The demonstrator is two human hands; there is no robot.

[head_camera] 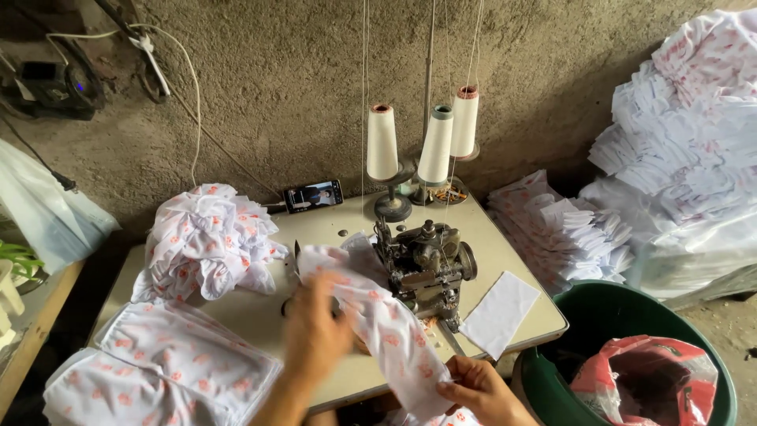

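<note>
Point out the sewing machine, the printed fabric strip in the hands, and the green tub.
sewing machine (426, 264), head view, on the middle of its metal body.
printed fabric strip (390, 327), head view, on its middle stretch between the hands.
green tub (552, 379), head view, on its left rim.

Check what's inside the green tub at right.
The green tub holds a crumpled red-and-white plastic bag against its right side; the rest of the interior looks dark. What lies under the bag, or inside it, is covered.
</note>
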